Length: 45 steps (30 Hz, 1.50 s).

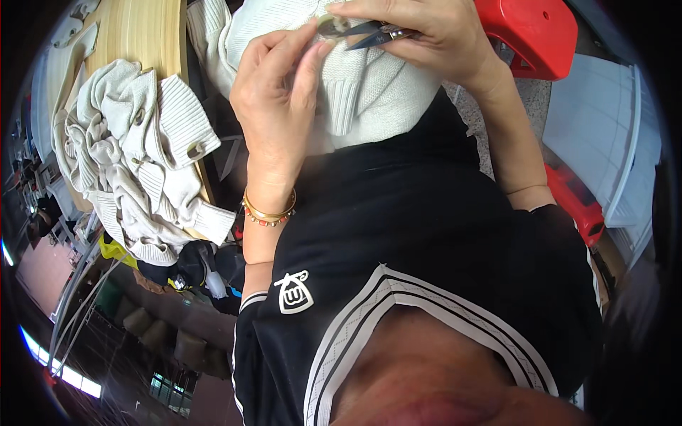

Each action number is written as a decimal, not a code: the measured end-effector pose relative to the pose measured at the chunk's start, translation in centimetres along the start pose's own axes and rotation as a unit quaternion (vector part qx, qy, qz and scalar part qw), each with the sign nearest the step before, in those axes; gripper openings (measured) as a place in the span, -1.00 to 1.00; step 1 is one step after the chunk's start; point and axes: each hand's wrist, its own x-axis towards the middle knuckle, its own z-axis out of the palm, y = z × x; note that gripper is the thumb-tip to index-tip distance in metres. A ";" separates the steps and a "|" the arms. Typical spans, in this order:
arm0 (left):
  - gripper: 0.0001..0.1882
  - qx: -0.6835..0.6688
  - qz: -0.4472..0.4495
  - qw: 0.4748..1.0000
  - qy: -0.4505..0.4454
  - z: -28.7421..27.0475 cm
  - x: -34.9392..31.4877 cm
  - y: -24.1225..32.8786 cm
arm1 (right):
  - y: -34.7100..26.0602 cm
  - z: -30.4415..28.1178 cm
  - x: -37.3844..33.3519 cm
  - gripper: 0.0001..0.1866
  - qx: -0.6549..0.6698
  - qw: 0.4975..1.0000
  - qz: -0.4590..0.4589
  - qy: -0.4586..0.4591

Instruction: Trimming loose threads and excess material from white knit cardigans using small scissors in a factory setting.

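A cream knitted garment (394, 106) with a ribbed edge lies across my lap. My left hand (273, 92) pinches a round olive-coloured button (330, 27) at the garment, thumb and index finger at its rim. In my right hand (444, 39) is a pair of thread snips (371, 37), their dark pointed blades spread apart and aimed left, close to the button. The fingers of that hand wrap the handles. Whether any thread lies between the blades is too small to tell.
Left of me, another cream knitted garment (117, 153) lies crumpled on a wooden table (145, 32), its sleeve hanging over the edge. Dark bags (199, 266) sit below it. On the right stand a red plastic stool (533, 35) and a pale panel (590, 117).
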 end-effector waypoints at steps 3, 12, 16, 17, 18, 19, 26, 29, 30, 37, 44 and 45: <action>-0.71 0.001 -0.006 1.000 -0.011 -0.5 -0.1 0.0 | -0.9 -0.3 0.8 -0.42 -0.002 1.000 -0.017 -0.004; -0.81 0.013 0.048 0.996 0.068 0.7 0.1 -1.0 | 0.6 1.5 0.2 -0.59 0.237 0.969 0.061 0.017; -0.78 0.005 0.079 0.993 0.089 0.3 0.5 -0.6 | 0.2 2.3 0.4 -0.76 0.385 0.904 0.183 0.021; -0.79 0.004 0.094 0.991 0.096 0.3 0.6 -0.6 | 0.3 2.2 0.4 -0.76 0.384 0.905 0.183 0.023; -0.79 0.004 0.109 0.989 0.103 0.3 0.7 -0.6 | 0.4 2.1 0.6 -0.76 0.382 0.903 0.194 0.007; -0.79 0.003 0.110 0.989 0.102 0.3 0.8 -0.6 | 0.6 2.0 0.7 -0.76 0.381 0.902 0.205 -0.009; -0.76 0.030 0.103 0.991 0.077 0.3 1.2 -0.3 | 0.9 2.1 0.9 -0.76 0.357 0.914 0.190 -0.019; -0.79 0.006 0.074 0.995 0.071 0.6 1.4 -0.2 | 1.5 2.7 0.6 -0.76 0.385 0.921 0.019 0.047; -0.81 0.020 0.105 0.991 0.082 0.5 1.5 -0.2 | 0.7 1.9 1.0 -0.77 0.364 0.926 0.097 0.015; -0.86 0.046 0.226 0.964 0.133 1.4 2.4 -1.6 | -1.3 -0.2 1.0 -0.59 0.188 0.974 0.124 -0.001; -0.86 0.027 0.200 0.972 0.117 1.3 2.1 -1.3 | -3.8 -2.4 0.3 -0.63 0.046 0.994 0.098 -0.023; -0.86 0.025 0.200 0.973 0.117 1.4 2.1 -1.4 | -3.9 -2.6 0.4 -0.65 -0.026 0.996 0.078 -0.048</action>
